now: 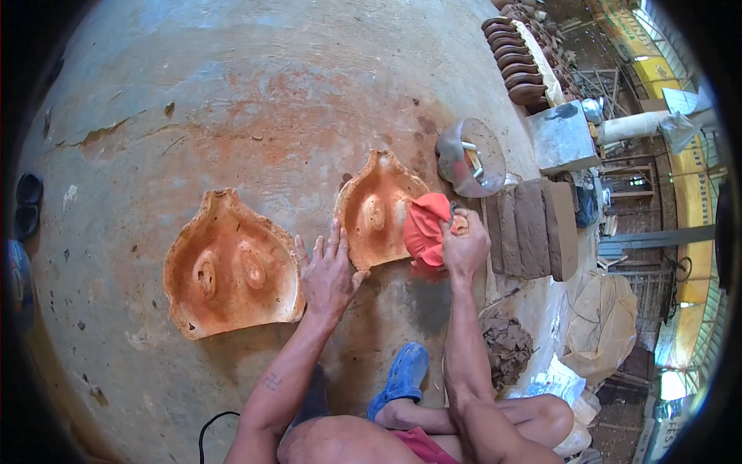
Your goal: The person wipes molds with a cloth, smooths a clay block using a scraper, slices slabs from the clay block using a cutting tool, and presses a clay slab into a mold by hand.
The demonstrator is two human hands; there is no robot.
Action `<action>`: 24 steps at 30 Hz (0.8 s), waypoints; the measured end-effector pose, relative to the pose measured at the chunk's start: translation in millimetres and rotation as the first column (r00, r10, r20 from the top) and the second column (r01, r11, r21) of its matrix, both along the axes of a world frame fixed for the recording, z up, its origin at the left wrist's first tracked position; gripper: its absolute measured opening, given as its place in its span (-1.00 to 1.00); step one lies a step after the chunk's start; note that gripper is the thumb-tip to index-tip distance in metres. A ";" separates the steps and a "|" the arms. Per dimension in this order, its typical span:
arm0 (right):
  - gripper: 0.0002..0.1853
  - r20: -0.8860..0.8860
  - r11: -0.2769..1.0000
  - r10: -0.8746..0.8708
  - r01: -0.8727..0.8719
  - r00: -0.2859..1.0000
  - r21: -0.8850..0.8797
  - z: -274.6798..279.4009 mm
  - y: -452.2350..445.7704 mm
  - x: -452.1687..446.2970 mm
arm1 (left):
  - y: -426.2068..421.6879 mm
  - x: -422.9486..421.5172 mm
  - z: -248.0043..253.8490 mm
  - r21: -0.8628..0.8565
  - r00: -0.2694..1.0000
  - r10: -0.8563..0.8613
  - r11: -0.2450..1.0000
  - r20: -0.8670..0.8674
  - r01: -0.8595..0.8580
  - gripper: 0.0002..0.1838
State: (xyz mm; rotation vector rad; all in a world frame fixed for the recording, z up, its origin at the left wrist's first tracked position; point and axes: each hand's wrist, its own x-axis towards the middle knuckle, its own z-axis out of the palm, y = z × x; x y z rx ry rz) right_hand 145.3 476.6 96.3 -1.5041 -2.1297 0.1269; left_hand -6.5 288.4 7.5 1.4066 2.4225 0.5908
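Observation:
My right hand (466,243) is closed round the gathered end of a red cloth (427,228). The cloth hangs over the right side of a hollow, orange-brown mould half (359,220) and hides part of it. My left hand (331,267) has its fingers spread at the left edge of that mould half, with nothing held. To its left, a larger mould half (232,282) lies hollow side up on the floor, with two raised oval bumps inside. Its right edge comes close to my left wrist.
A see-through bowl (456,166) with tools inside stands beyond my right hand. Brown clay slabs (529,230) are stacked at the right, with loose clay (506,348) nearer me. A metal box (563,137) and a row of dark curved pieces (519,66) are farther back.

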 end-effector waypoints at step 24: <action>-0.72 0.168 0.923 0.376 -0.384 0.911 0.019 30.4 119.9 -280.4 | 0.7 -2.0 5.9 -0.029 1.000 -0.004 1.000 0.031 0.004 0.07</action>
